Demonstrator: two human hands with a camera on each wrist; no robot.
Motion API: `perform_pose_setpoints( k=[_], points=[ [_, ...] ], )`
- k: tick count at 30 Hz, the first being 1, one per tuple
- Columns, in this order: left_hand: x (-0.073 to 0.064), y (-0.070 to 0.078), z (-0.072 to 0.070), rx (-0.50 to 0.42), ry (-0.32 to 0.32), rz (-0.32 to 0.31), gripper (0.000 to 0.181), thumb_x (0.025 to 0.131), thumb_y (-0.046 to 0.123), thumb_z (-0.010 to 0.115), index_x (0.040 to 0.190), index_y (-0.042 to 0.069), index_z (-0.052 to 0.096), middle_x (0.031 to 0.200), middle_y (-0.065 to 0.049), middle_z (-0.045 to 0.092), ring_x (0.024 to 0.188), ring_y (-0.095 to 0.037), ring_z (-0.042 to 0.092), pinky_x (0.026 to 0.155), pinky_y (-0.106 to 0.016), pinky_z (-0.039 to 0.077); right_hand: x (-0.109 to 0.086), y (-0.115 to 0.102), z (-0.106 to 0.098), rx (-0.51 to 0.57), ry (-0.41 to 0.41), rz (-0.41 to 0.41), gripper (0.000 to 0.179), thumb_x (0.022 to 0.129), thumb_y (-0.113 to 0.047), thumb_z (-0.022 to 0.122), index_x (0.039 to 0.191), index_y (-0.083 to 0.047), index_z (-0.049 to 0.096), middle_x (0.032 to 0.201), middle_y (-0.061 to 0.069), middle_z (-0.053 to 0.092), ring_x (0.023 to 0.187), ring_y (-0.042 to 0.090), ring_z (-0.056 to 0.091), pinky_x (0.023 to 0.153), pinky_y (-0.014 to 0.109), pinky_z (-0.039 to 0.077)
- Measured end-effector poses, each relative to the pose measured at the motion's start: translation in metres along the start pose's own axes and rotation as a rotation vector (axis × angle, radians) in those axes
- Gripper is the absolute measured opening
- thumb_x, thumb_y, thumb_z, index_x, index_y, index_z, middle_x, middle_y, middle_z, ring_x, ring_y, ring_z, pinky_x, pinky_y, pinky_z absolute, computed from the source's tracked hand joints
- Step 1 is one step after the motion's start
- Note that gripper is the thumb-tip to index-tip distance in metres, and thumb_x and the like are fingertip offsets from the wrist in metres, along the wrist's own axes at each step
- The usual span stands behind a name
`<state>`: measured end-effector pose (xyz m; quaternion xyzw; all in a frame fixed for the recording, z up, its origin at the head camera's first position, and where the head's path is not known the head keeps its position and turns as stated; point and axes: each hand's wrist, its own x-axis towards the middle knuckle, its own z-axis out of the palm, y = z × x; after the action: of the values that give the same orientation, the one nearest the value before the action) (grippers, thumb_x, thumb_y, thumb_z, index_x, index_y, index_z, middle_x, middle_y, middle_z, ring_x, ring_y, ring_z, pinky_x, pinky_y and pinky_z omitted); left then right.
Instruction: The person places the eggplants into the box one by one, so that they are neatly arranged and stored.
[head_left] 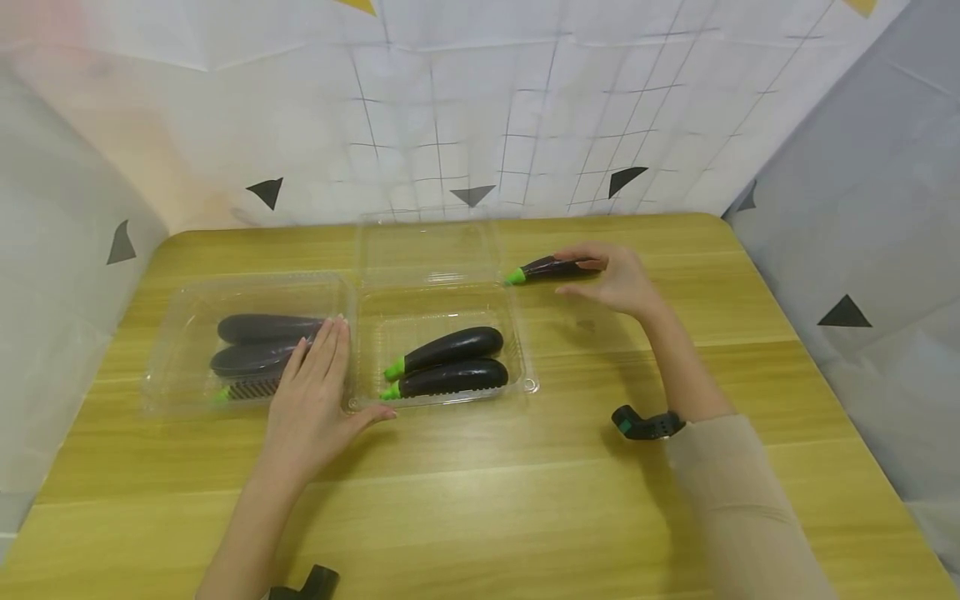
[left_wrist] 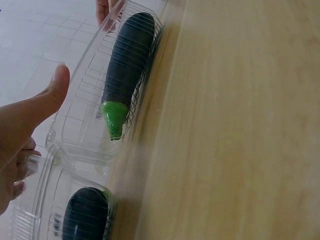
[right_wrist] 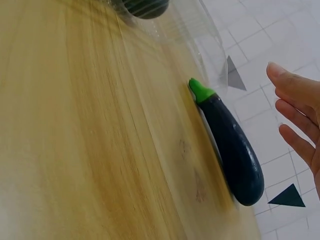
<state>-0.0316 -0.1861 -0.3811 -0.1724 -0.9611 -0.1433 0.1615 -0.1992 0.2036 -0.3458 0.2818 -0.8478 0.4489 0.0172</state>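
Note:
My left hand (head_left: 311, 408) rests on a clear plastic box (head_left: 168, 367) at the left, its fingers nearly straight along the right side and the thumb spread out. Dark eggplants (head_left: 258, 327) show through that box's plastic. Beside it stands a second clear box (head_left: 527, 354), its lid (head_left: 427, 250) folded back toward the wall. Two eggplants (head_left: 453, 377) with green stem ends lie side by side inside. At the back right, my right hand (head_left: 618, 279) is over a loose eggplant (right_wrist: 232, 150), fingers and thumb apart. The right wrist view shows a gap between them.
The wooden table (head_left: 525, 500) ends at the back against a white sheet (head_left: 465, 108) with grid lines and dark triangles. More white sheeting hangs at the left and right sides. A black wrist device (head_left: 645, 423) sits on my right wrist.

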Motion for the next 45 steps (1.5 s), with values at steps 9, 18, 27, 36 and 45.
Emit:
perform_pose_setpoints(
  k=[9, 18, 27, 36, 45],
  points=[
    [0.001, 0.0, -0.001, -0.002, -0.021, -0.012, 0.121, 0.067, 0.063, 0.075, 0.15, -0.005, 0.019, 0.156, -0.02, 0.022, 0.145, -0.029, 0.017, 0.119, -0.045, 0.01, 0.007, 0.049, -0.001, -0.017, -0.001, 0.071, 0.045, 0.075, -0.006, 0.083, 0.116, 0.003, 0.067, 0.116, 0.017, 0.067, 0.113, 0.031, 0.059, 0.098, 0.045, 0.047],
    [0.0, -0.001, 0.0, 0.001, -0.039, -0.019, 0.122, 0.068, 0.064, 0.074, 0.151, -0.005, 0.017, 0.156, -0.02, 0.021, 0.145, -0.029, 0.016, 0.118, -0.047, 0.012, 0.014, 0.063, -0.005, -0.084, -0.002, 0.132, 0.048, 0.075, -0.016, 0.084, 0.118, -0.001, 0.067, 0.119, 0.012, 0.066, 0.116, 0.03, 0.058, 0.101, 0.04, 0.046],
    [0.0, 0.0, 0.0, -0.005, -0.045, -0.025, 0.123, 0.066, 0.062, 0.076, 0.151, -0.005, 0.017, 0.156, -0.02, 0.021, 0.145, -0.029, 0.017, 0.118, -0.046, 0.01, 0.02, 0.068, -0.006, -0.15, -0.028, 0.203, 0.05, 0.077, -0.021, 0.083, 0.12, -0.004, 0.067, 0.125, 0.013, 0.063, 0.122, 0.032, 0.053, 0.105, 0.046, 0.041],
    [0.001, 0.0, -0.001, -0.002, -0.047, -0.026, 0.123, 0.067, 0.062, 0.076, 0.151, -0.005, 0.016, 0.156, -0.02, 0.021, 0.145, -0.029, 0.016, 0.119, -0.046, 0.01, 0.024, 0.081, -0.006, -0.302, -0.056, 0.172, 0.048, 0.076, -0.014, 0.083, 0.121, -0.004, 0.067, 0.123, 0.014, 0.064, 0.123, 0.034, 0.052, 0.106, 0.047, 0.037],
    [0.002, 0.0, -0.002, 0.009, -0.05, -0.033, 0.123, 0.066, 0.063, 0.076, 0.151, -0.004, 0.017, 0.156, -0.02, 0.022, 0.146, -0.028, 0.015, 0.118, -0.047, 0.011, 0.016, 0.086, -0.003, -0.39, -0.079, 0.246, 0.045, 0.078, -0.017, 0.081, 0.121, -0.01, 0.067, 0.127, 0.014, 0.062, 0.122, 0.035, 0.051, 0.099, 0.053, 0.04]
  ],
)
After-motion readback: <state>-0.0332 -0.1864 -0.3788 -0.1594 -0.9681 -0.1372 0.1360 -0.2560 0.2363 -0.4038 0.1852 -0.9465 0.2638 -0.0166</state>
